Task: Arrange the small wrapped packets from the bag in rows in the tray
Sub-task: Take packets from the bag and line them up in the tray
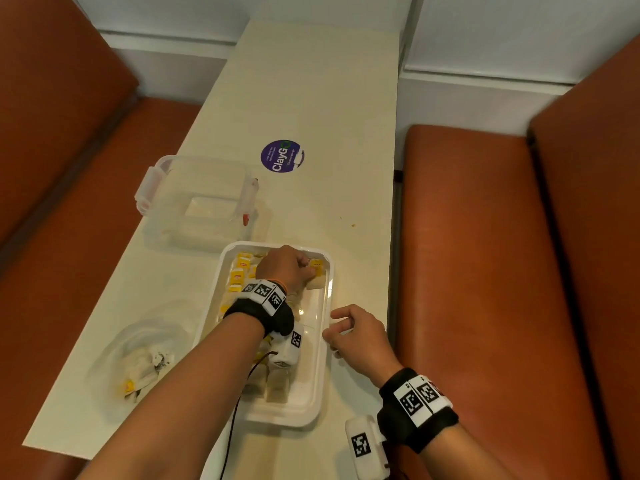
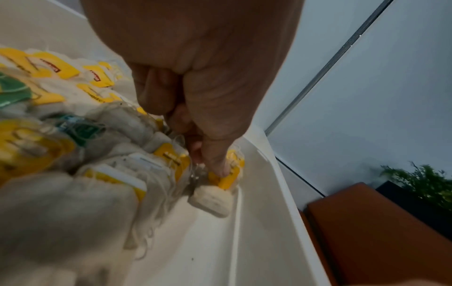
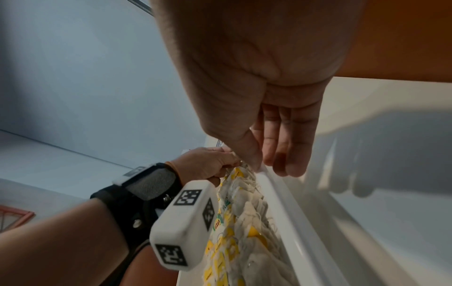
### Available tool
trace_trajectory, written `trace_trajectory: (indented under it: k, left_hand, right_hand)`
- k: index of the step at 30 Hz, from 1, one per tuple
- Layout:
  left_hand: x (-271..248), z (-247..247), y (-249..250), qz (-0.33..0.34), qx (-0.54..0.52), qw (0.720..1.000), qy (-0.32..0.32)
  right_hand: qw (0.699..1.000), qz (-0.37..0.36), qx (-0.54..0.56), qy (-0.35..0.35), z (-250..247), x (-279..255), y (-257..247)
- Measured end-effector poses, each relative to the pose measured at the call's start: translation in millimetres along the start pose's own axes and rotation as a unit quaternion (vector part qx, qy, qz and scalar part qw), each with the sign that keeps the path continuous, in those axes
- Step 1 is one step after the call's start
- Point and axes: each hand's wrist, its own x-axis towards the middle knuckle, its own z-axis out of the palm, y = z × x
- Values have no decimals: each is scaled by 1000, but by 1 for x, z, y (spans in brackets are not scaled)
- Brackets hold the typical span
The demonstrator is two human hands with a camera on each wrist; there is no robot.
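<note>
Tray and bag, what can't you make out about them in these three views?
- Head view: packets mid-tray hidden by the left hand and forearm.
- Left wrist view: near packets blurred.
- Head view: bag contents blurred, uncountable.
- Right wrist view: right hand hides the tray's far end.

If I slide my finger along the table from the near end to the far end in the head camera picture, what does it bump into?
Right hand at the edge of the tray, then left hand holding a packet at the tray's far end, then the clear lidded box, then the purple sticker.
</note>
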Motion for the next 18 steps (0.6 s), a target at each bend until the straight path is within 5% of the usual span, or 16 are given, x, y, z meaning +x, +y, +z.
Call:
trace_trajectory:
  k: [9, 18]
  left_hand:
    - [-2, 5, 3, 4, 38, 997, 72]
    - [-24, -5, 1, -26, -66, 990, 122]
  right_hand:
    - [1000, -1, -12, -8, -1, 1, 0]
    - [999, -9, -42, 1, -2, 4, 0]
